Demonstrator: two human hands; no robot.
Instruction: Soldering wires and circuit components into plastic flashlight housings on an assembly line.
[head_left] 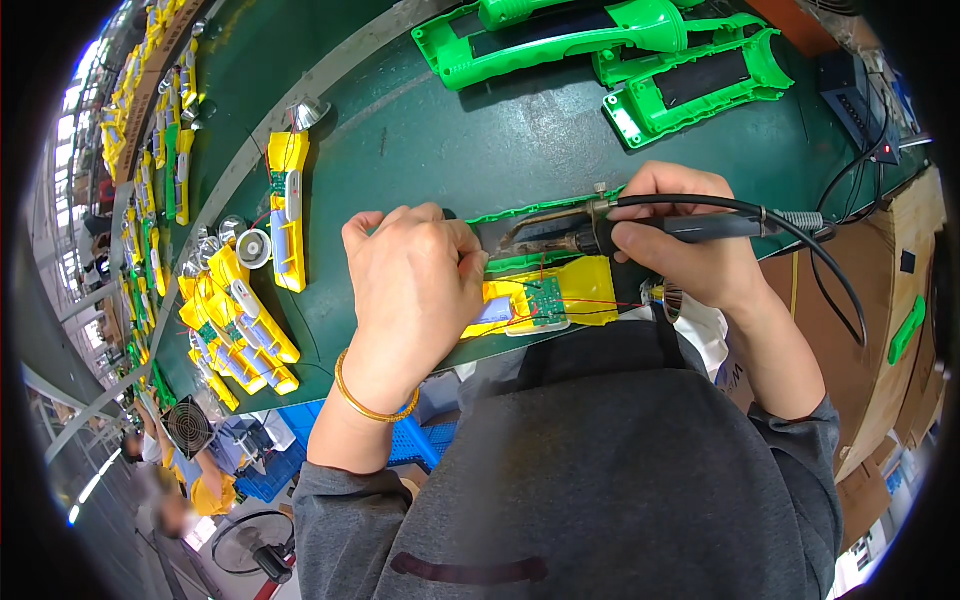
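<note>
My right hand (685, 245) grips a soldering iron (705, 228) with a thin feed tube clamped along it. Its tip points left, over a green plastic flashlight half-shell (520, 265) with a dark panel inside. My left hand (415, 275), fingers pinched, rests at the left end of this shell; what the fingertips hold is hidden. Just below the shell lies a yellow-wrapped battery assembly (590, 290) with a green circuit board (546, 303) and red and black wires. A small reflector (665, 298) sits by its right end, under my right wrist.
More green half-shells (690, 90) lie at the table's far side. Yellow battery assemblies (235, 320) with reflectors are piled on the left, and a single one (288, 215) lies nearer. A dark control box (855, 105) stands far right, its cable (850, 280) looping near my right arm.
</note>
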